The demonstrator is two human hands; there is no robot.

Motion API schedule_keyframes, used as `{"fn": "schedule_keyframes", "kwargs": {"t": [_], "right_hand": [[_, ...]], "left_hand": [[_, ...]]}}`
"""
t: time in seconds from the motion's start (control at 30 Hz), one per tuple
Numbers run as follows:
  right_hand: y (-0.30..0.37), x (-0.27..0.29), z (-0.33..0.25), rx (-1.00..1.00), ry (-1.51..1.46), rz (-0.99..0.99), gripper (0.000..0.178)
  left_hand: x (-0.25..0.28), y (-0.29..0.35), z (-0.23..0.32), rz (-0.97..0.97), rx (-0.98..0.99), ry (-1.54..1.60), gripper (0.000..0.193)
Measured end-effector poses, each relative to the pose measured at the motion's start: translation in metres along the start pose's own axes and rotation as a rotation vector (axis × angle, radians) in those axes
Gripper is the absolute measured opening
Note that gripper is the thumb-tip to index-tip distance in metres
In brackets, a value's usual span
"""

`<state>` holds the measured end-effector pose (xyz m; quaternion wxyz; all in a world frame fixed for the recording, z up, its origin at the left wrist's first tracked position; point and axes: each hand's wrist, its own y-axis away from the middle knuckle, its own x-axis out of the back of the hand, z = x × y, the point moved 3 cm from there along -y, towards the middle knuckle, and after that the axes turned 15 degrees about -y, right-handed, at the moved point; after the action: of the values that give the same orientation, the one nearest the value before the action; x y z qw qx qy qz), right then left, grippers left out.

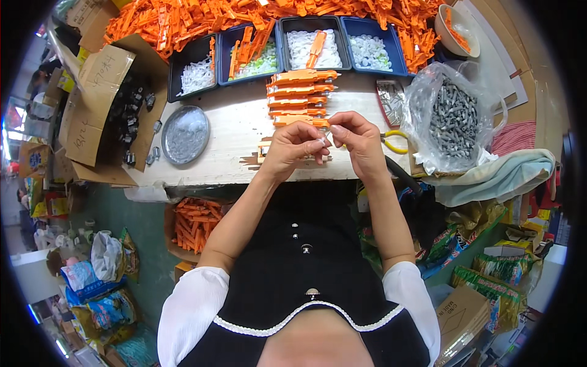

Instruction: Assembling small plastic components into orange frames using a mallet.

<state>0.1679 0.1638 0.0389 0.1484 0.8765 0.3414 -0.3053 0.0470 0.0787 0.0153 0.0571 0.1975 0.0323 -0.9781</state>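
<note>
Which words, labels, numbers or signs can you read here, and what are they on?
Open cardboard box, left: dark handwritten marks, not copied here.
Brown carton, lower right: dark printed lettering, not copied here.
Green plastic packages, lower right: printing too small and blurred to read.

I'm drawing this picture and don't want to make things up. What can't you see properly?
All in the head view:
Small pale piece at the left hand: too small to identify, partly covered by fingertips.
What the right hand holds, if anything: its own fingers hide it.
Yellow-handled tool: partly hidden behind the right hand.
Orange pile: cut off by the top edge.
</note>
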Motion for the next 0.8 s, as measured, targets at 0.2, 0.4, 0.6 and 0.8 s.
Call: {"fn": "schedule_keyframes", "kwargs": {"t": [0.2, 0.4, 0.6, 0.8], "right_hand": [[0.001, -0.008, 0.017, -0.053, -0.024, -0.007, 0.013], [-0.001, -0.016, 0.024, -0.098, -0.032, -0.015, 0.012], [-0.005, -0.02, 0.025, -0.119, -0.015, -0.026, 0.013], [-0.007, -0.021, 0.031, -0.115, -0.017, -0.028, 0.013]], "left_hand": [[0.008, 0.014, 0.002, 0.068, -0.025, 0.0, 0.01], [0.016, 0.02, -0.001, 0.118, -0.102, -0.075, 0.01], [0.02, 0.023, 0.0, 0.149, -0.14, -0.067, 0.011], [0.024, 0.027, -0.002, 0.165, -0.199, -0.049, 0.01]]}}
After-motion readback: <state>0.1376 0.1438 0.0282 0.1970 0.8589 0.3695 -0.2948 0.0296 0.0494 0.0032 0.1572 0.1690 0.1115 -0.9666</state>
